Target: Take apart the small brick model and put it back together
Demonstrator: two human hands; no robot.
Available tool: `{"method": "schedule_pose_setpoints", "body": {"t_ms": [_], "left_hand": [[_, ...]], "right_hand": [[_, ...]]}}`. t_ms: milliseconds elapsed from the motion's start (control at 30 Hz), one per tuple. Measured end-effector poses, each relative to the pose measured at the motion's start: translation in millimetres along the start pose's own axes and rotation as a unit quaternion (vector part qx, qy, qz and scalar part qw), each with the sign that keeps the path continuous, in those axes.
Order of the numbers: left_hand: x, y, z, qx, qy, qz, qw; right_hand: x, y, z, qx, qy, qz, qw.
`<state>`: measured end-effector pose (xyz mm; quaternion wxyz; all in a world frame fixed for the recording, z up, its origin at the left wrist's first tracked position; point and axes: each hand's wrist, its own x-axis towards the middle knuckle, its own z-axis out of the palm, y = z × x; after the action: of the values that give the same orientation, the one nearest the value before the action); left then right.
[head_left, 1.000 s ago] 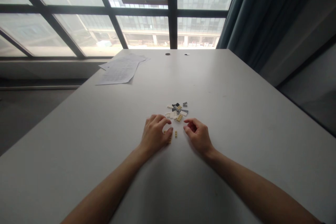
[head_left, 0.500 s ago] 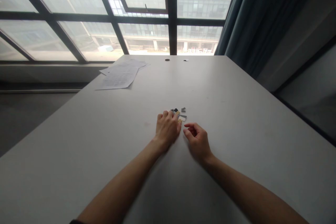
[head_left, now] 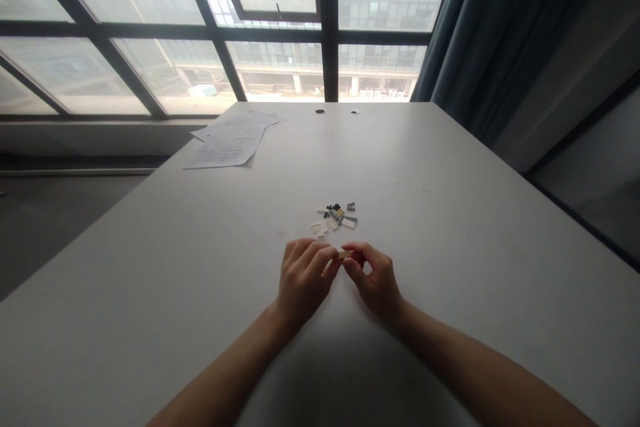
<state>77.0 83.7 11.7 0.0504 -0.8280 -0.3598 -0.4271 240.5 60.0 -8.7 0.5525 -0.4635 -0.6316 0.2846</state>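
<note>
Between my two hands is a small tan building brick (head_left: 345,255), pinched from both sides just above the table. My left hand (head_left: 307,273) closes its thumb and fingers on the brick's left end. On the other end, the thumb and forefinger of my right hand (head_left: 375,277) are closed. Fingers cover much of the brick, so its full shape is hidden. Just beyond the hands lies a loose pile of small building bricks (head_left: 334,215) in white, grey, black and yellow. White pieces (head_left: 318,229) lie at the near left of that pile.
The white table (head_left: 440,227) stretches away to the window frame (head_left: 330,33). Printed paper sheets (head_left: 230,143) lie at its far left. Two round holes, one of them a dark cable hole (head_left: 320,111), sit near the far edge. A dark curtain (head_left: 460,47) hangs at the right.
My left hand has drawn back from the pile toward me, uncovering the bricks, and now pinches a tan brick. My right hand has closed on the brick's other end.
</note>
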Motion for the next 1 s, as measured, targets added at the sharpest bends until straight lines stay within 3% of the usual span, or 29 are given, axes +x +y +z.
{"method": "schedule_pose_setpoints", "body": {"t_ms": [333, 633, 800, 1000], "left_hand": [[-5.5, -10.4, 3.6, 0.01, 0.053, 0.027, 0.998], [-4.0, -7.3, 3.7, -0.037, 0.024, 0.031, 0.999], [-4.6, -7.6, 6.1, -0.056, -0.018, 0.023, 0.998], [-5.2, -8.4, 5.5, -0.068, -0.019, 0.039, 0.997]], "right_hand": [[-2.2, 1.3, 2.3, -0.05, -0.021, -0.102, 0.993], [-0.1, 0.9, 2.0, -0.04, 0.013, -0.066, 0.997], [2.8, 1.5, 0.4, -0.002, -0.001, -0.039, 0.999], [5.2, 2.7, -0.7, 0.019, -0.034, -0.024, 0.999]]}}
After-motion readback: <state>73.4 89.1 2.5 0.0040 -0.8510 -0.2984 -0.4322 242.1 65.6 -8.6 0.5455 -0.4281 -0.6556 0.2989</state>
